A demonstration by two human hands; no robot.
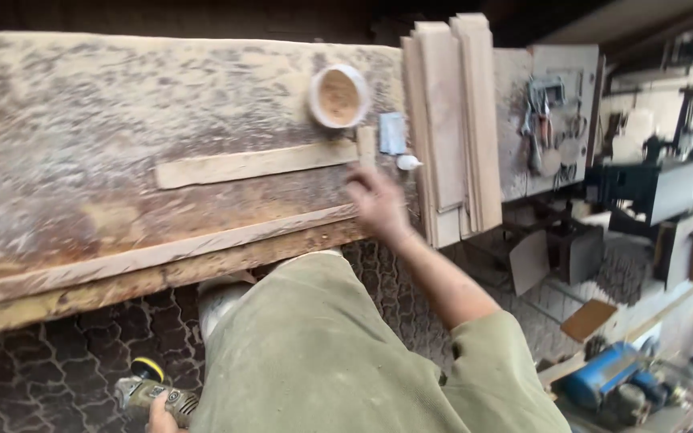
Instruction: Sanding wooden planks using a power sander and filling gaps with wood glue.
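On the dusty desk (pixel 82 144), the right hand (pixel 376 202) reached with loosely spread, empty fingers toward the wooden strip (pixel 254 164) lying lengthwise just beyond, while the left hand (pixel 162 413) gripped a grinder (pixel 147 390) low down.

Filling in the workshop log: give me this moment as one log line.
right hand: open, reaching over workbench near wooden strip | left hand: holds angle grinder, low by floor | round container beyond

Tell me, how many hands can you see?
2. The right hand reaches over the bench by the wood strip. The left hand holds a grinder down low, partly cut off by the picture's edge.
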